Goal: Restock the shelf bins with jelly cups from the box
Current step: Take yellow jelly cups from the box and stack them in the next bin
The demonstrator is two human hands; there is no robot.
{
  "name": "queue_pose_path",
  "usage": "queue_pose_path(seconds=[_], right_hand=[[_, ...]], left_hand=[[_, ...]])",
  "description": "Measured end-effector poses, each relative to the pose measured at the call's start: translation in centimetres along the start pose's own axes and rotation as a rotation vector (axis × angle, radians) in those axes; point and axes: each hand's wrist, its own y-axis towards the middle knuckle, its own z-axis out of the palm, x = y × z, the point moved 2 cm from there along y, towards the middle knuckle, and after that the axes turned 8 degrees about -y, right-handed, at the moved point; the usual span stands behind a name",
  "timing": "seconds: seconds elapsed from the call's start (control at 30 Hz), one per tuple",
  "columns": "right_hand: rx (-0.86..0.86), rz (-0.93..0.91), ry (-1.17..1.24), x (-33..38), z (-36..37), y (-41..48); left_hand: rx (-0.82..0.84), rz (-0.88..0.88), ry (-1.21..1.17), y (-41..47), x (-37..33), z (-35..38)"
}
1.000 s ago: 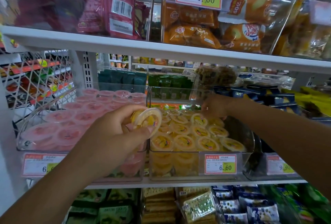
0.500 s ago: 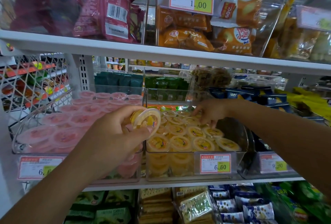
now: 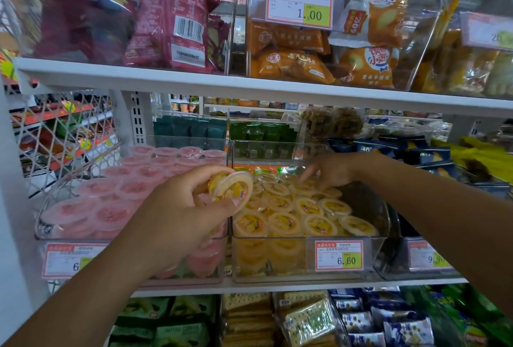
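Observation:
My left hand [image 3: 183, 207] grips a yellow jelly cup [image 3: 231, 189], tilted with its lid toward me, above the divide between two clear shelf bins. The right bin [image 3: 291, 269] holds several yellow jelly cups [image 3: 313, 207] in rows. The left bin [image 3: 133, 277] holds several pink jelly cups [image 3: 111, 199]. My right hand [image 3: 330, 170] reaches into the back of the yellow bin, fingers spread and pointing down, fingertips touching the rear cups. The box is not in view.
A white shelf board [image 3: 249, 88] with snack packets hangs just above the bins. Price tags [image 3: 339, 255] front each bin. Another clear bin [image 3: 422, 266] stands to the right. Biscuit packs [image 3: 311, 319] fill the shelf below. A wire mesh panel [image 3: 55, 135] closes the left side.
My right hand has slid down and forward from the bin's back edge onto the rear yellow cups, fingers now spread. My left hand still holds its cup in the same place.

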Motion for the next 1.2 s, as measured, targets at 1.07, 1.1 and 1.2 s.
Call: queue_pose_path(seconds=[1.07,1.1,1.2], right_hand=[[-0.334,-0.009,0.682,4.7,-2.4,6.1],[-0.306,0.017,0.658,5.0,-2.0,7.0],[-0.236,0.021,0.514,6.7,-1.1,9.0]], left_hand=[[0.053,-0.124,0.091,8.9,0.1,-3.6],[0.092,-0.135,0.029,8.8,0.3,-3.9],[0.116,-0.121,-0.056,8.8,1.0,-4.5]])
